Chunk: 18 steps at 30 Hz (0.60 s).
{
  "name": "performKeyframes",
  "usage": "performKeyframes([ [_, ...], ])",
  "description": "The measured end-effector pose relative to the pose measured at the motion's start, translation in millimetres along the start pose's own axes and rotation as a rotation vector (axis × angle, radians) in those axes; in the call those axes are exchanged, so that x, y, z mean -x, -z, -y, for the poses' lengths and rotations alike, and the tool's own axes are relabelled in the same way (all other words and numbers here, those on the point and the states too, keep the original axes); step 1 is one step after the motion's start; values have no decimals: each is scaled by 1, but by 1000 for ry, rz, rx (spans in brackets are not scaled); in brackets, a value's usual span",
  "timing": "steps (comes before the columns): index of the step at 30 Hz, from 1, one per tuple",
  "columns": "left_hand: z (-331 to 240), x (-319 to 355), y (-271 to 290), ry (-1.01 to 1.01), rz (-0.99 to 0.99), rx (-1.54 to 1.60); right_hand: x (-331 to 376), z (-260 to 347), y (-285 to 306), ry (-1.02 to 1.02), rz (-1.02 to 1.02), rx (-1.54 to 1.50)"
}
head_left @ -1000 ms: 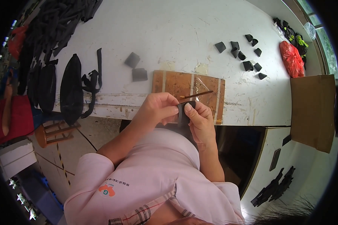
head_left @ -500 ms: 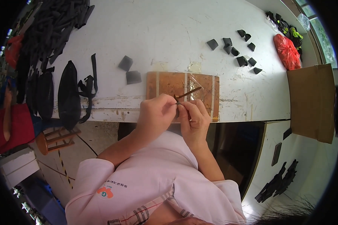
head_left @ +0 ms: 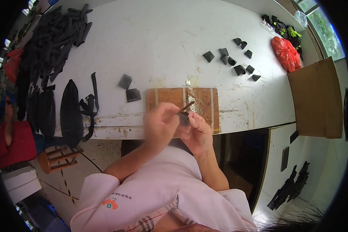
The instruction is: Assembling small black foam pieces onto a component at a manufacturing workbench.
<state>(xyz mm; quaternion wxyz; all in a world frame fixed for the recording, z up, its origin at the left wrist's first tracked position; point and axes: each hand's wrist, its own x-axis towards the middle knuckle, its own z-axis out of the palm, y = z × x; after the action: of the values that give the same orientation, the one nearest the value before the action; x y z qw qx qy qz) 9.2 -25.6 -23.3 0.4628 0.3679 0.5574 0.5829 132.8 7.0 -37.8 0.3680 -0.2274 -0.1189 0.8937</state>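
My left hand grips a thin brown stick whose tip angles up to the right. My right hand holds a small dark piece against it. Both hands meet just over the near edge of the white table, in front of a brown wooden board with pale stripes. The left hand is blurred. Two dark square pieces lie just left of the board.
Several small black folded pieces lie at the far right. A heap of black strips and black straps fill the left. A red bag, a cardboard box and a wooden stool stand nearby.
My hands have drawn a little closer to my body at the table's edge, still together on the stick and the dark piece. The view has shifted slightly.
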Motion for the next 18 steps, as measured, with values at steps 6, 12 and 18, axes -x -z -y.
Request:
performKeyframes([
  [6, -19, -29, 16, 526, 646, 1303, 2, 39, -50, 221, 5, 648],
  [12, -14, -36, 19, 575, 440, 1086, -29, 49, -18, 119, 95, 708],
  [18, -31, -30, -2, -259, 87, 79, -20, 44, -21, 414, -76, 1035],
])
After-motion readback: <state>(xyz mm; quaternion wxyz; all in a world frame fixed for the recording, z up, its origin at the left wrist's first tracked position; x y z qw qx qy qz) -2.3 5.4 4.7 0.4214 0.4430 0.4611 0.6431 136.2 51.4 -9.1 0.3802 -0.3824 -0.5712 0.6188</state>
